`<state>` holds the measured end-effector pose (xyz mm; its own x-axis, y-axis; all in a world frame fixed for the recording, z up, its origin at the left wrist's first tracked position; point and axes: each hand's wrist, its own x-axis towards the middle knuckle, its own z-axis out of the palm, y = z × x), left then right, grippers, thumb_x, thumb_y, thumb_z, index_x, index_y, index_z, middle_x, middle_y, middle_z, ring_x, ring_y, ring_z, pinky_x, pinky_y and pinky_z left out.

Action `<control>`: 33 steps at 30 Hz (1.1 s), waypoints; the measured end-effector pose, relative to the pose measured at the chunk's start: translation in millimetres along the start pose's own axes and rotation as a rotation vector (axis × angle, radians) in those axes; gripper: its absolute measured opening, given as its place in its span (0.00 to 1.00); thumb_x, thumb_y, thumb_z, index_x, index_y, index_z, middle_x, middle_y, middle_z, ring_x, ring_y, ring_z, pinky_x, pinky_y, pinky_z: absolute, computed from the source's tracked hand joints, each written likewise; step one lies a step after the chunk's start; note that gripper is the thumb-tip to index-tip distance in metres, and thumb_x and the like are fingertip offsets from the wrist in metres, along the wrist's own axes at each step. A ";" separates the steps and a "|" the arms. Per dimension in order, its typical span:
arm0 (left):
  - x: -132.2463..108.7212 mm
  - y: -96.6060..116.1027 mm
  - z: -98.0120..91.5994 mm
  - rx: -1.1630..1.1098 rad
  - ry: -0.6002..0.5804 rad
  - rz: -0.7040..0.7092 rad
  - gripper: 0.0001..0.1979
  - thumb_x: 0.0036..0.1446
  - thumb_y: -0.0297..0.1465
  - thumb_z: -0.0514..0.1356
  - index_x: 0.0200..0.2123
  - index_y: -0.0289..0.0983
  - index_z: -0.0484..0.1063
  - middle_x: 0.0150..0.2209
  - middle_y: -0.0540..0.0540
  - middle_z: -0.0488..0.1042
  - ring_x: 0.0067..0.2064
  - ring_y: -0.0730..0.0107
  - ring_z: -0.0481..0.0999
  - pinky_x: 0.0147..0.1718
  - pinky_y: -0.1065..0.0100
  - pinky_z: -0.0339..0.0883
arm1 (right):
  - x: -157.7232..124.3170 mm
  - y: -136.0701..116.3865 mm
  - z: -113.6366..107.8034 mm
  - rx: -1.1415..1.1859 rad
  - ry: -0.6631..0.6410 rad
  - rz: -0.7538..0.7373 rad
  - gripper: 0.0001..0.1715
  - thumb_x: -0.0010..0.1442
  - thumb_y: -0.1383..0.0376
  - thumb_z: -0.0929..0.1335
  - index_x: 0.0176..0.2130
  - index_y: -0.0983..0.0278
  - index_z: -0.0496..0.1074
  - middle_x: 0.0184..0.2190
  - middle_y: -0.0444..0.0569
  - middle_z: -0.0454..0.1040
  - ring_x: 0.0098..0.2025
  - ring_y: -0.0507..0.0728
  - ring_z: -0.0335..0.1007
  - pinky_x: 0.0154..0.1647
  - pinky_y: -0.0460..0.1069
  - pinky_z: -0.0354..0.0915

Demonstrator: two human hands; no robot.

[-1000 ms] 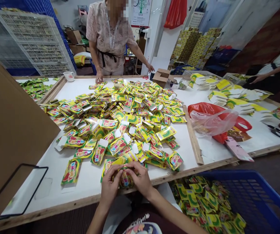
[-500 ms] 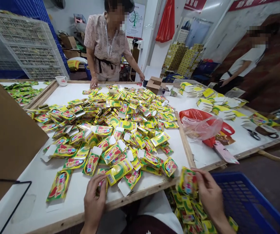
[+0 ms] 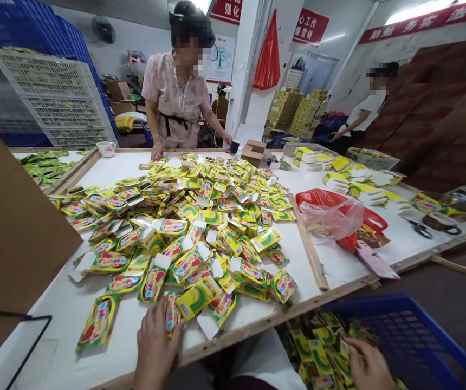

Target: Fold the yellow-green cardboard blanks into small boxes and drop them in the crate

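A heap of small yellow-and-green printed boxes (image 3: 212,219) lies on the white table, several with white end flaps sticking out. My left hand (image 3: 155,338) is at the near edge of the heap, its thumb and fingers around a small box (image 3: 172,313) that still rests on the table. Over the blue basket (image 3: 415,330) at lower right is my right hand (image 3: 369,364), fingers apart and slightly curled. Its fingertips are close to the small boxes in the basket (image 3: 318,352), and no box shows between them.
A brown carton (image 3: 17,244) stands at left beside a black wire frame (image 3: 50,325). A wooden strip (image 3: 308,244) divides the table; right of it lie a red plastic bag (image 3: 322,197) and scissors (image 3: 422,230). A co-worker (image 3: 178,97) stands across the table, another person (image 3: 363,116) farther right.
My right hand has moved down to the basket, and the box it held has left its fingers. My left hand has settled around a box at the heap's edge. The view has tilted up slightly.
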<state>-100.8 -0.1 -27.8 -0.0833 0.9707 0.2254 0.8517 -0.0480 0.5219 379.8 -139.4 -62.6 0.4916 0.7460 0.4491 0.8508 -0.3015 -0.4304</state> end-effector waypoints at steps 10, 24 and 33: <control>-0.2 2.8 -32.2 -0.245 0.023 -0.246 0.24 0.48 0.39 0.57 0.48 0.35 0.59 0.43 0.37 0.71 0.45 0.51 0.72 0.42 0.53 0.67 | -4.3 -234.4 26.0 0.672 -0.267 -0.287 0.08 0.62 0.69 0.61 0.39 0.62 0.70 0.36 0.51 0.73 0.41 0.56 0.70 0.42 0.48 0.66; -26.5 22.5 -43.5 -0.536 0.121 -0.015 0.27 0.52 0.35 0.62 0.53 0.40 0.55 0.52 0.40 0.62 0.51 0.59 0.67 0.50 0.55 0.64 | -24.0 -384.1 68.7 1.175 -0.777 -0.071 0.21 0.58 0.69 0.65 0.50 0.60 0.56 0.39 0.48 0.73 0.40 0.54 0.72 0.41 0.49 0.68; -30.9 -1.4 -37.1 -0.687 0.065 -0.042 0.14 0.58 0.31 0.56 0.48 0.41 0.62 0.45 0.44 0.68 0.45 0.66 0.72 0.44 0.64 0.69 | -39.8 -349.7 92.5 1.133 -0.739 -0.276 0.19 0.59 0.72 0.64 0.49 0.60 0.58 0.43 0.51 0.71 0.46 0.55 0.70 0.47 0.50 0.66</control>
<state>-118.5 -38.7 -5.0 -0.1578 0.9600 0.2312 0.3282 -0.1698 0.9292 45.5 -8.8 -2.4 -0.1815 0.9482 0.2609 0.1142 0.2838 -0.9521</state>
